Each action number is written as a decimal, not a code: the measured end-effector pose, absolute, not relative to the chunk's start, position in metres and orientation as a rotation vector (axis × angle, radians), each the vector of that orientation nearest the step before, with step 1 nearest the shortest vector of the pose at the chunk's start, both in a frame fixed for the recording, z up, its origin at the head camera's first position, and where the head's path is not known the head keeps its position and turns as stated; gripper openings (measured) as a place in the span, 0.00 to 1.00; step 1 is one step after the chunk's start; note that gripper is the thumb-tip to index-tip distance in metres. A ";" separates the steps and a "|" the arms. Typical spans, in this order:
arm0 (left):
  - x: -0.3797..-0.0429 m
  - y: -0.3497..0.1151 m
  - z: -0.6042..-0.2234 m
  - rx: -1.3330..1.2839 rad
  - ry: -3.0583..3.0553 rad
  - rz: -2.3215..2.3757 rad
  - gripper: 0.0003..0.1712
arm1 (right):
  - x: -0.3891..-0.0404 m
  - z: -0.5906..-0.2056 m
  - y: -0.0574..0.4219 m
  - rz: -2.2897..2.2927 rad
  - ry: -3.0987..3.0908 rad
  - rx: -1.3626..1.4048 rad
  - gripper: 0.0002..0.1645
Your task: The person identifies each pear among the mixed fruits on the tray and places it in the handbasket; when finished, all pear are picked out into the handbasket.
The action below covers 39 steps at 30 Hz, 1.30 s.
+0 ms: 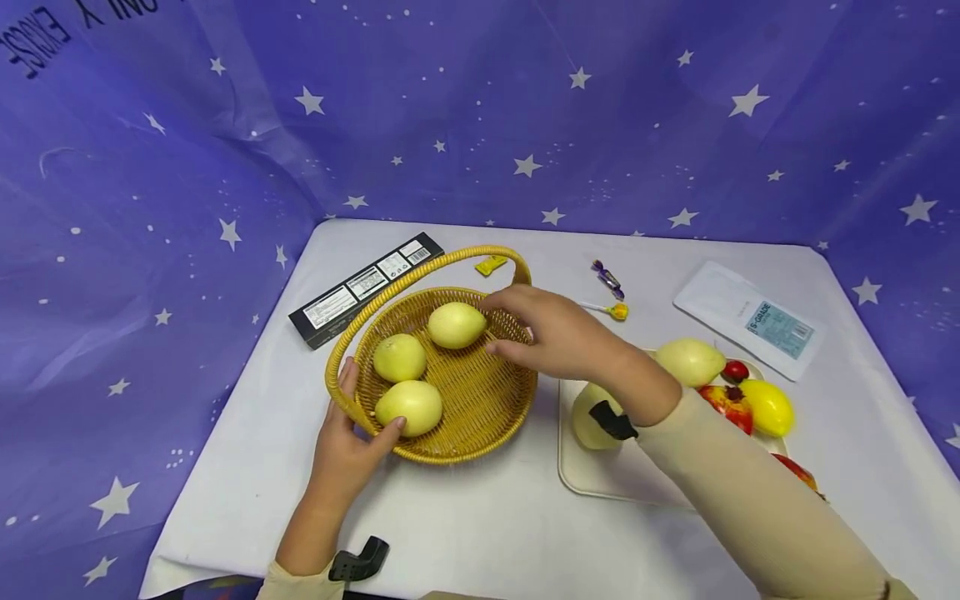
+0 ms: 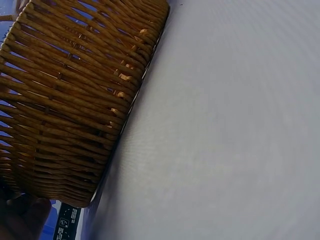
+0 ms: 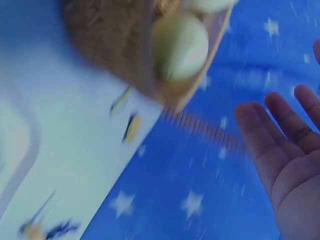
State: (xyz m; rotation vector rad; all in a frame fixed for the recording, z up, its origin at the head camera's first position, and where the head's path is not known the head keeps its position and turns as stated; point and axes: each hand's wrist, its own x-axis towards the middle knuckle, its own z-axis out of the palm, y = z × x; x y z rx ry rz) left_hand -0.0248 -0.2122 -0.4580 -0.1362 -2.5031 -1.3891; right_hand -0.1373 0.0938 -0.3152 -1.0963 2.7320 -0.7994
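Note:
A yellow wicker basket (image 1: 480, 400) with an arched handle (image 1: 420, 271) stands on the white table. Inside lie three pale yellow-green fruits: one at the back (image 1: 457, 325), one at the left (image 1: 399, 358) and one at the front left (image 1: 409, 408). My left hand (image 1: 348, 454) holds the basket's left rim, thumb over the edge and fingers along the outer side. Over the basket's right side reaches my right hand (image 1: 551, 333), palm down and holding nothing, its fingertips close to the back fruit. In the right wrist view, the fingers (image 3: 287, 122) look fairly straight and apart.
Right of the basket, a cream tray (image 1: 622, 483) carries pale fruits (image 1: 690, 362), a yellow lemon (image 1: 768, 407) and red-yellow fruits (image 1: 726, 407), partly under my right arm. Behind lie a black box (image 1: 367, 287), a lollipop (image 1: 617, 311), a purple-wrapped candy (image 1: 608, 279) and a white pouch (image 1: 750, 317).

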 end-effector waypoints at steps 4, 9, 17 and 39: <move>-0.025 -0.213 -0.453 -0.096 -2.517 -1.399 0.59 | -0.139 -0.315 0.142 -0.954 2.762 -0.916 0.30; -0.019 -0.203 -0.430 -0.085 -2.509 -1.442 0.57 | -0.142 -0.326 0.204 -1.034 2.829 -0.607 0.32; -0.013 -0.197 -0.413 -0.059 -2.541 -1.430 0.55 | -0.126 -0.359 0.283 -1.001 2.895 -0.199 0.45; -0.013 -0.194 -0.414 -0.087 -2.542 -1.443 0.55 | -0.102 -0.402 0.309 -0.882 2.911 -0.124 0.47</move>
